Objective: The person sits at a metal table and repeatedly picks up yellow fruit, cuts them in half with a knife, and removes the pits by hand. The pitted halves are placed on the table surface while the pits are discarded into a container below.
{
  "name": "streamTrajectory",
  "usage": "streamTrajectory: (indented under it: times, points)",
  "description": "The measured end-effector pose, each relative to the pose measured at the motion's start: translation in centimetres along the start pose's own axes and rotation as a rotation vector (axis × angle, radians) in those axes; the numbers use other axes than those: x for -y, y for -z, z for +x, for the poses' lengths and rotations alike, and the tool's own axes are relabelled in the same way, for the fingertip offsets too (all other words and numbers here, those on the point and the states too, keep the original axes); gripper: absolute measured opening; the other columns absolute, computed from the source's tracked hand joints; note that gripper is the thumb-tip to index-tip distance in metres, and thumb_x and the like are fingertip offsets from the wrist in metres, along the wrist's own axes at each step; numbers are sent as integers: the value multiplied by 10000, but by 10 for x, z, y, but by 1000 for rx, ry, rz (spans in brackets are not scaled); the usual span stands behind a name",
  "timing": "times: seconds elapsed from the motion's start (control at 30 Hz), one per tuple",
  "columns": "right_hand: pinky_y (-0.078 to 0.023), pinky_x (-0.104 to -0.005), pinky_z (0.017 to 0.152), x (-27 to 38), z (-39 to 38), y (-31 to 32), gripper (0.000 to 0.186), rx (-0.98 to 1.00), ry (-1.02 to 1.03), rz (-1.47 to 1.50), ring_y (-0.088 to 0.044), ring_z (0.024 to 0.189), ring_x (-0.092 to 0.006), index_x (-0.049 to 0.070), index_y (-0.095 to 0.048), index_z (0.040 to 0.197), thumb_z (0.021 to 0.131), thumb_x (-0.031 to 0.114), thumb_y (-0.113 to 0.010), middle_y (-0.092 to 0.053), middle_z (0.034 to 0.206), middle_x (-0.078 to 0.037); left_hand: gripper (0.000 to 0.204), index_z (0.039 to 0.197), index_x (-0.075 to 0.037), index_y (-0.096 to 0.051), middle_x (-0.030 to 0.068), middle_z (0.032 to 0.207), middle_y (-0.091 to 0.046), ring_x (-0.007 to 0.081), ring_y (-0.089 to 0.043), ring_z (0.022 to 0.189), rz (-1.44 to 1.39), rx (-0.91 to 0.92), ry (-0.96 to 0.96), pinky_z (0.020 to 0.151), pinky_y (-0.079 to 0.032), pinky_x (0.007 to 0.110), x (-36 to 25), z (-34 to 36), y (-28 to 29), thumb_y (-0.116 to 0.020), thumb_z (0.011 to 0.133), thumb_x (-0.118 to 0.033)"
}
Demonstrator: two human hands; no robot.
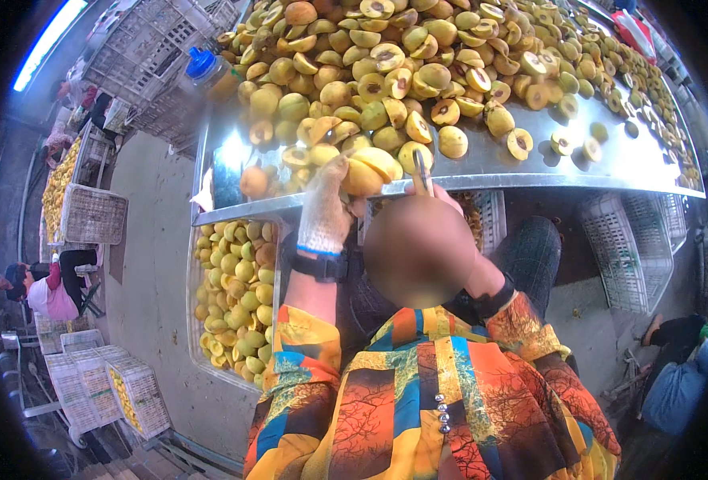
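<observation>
My left hand (327,206), in a white knit glove, is closed around a halved yellow peach (364,174) at the near edge of the metal table (482,178). Just to its right, my right hand (472,260) grips a slim tool with a shiny metal end (422,171), which points up toward the fruit. A round blur covers much of that hand, so its grip shows only in part. Right beyond both hands spreads a heap of cut peaches (386,76), many showing brown pits or hollows.
A crate of yellow-green peaches (238,280) stands below the table at my left. A blue-lidded jar (210,70) sits at the table's left side. White crates (622,248) lean under the right end. Farther left, a person (54,292) sits near more crates (94,214).
</observation>
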State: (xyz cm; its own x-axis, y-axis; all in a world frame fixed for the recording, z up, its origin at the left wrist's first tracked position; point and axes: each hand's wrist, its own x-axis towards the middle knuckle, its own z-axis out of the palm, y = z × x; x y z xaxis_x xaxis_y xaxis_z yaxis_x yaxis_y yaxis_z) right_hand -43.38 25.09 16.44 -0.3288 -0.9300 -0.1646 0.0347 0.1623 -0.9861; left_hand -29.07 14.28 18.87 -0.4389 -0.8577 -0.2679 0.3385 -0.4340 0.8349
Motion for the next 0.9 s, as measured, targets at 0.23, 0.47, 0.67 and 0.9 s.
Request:
streamTrajectory:
  times: [0.23,0.47,0.67,0.9]
  points:
    - [-468,-316,758,24,14,5,689,141,266,-181,-592,848,-217,8,-487,1179,634,284,-807,-615,923,-139,431,1173,-9,-509,85,1041,-566,143,-548,913,108,195,109,778,-450,269,9,-12,-12,-442,920,-352]
    - [-454,-303,817,33,11,20,643,312,269,-236,-597,877,-190,27,-538,1127,608,285,-816,-635,962,-84,479,1198,-24,-471,64,1074,-537,134,-503,972,254,411,47,841,-415,272,20,-27,0,-530,891,-386]
    - [-320,-201,365,10,26,33,394,333,-199,610,-408,413,-52,45,-548,1030,736,246,-717,-567,701,-17,582,1275,-17,-391,119,1140,-540,222,-551,1023,-95,535,74,849,-458,292,21,-36,-2,-646,761,-116]
    - [-429,-301,432,30,49,45,479,-59,111,-173,-527,492,-155,2,-521,1053,761,336,-702,-593,707,-89,378,1105,-20,-497,205,1033,-567,314,-613,826,-285,92,-68,611,-529,354,32,-20,6,-512,885,-328]
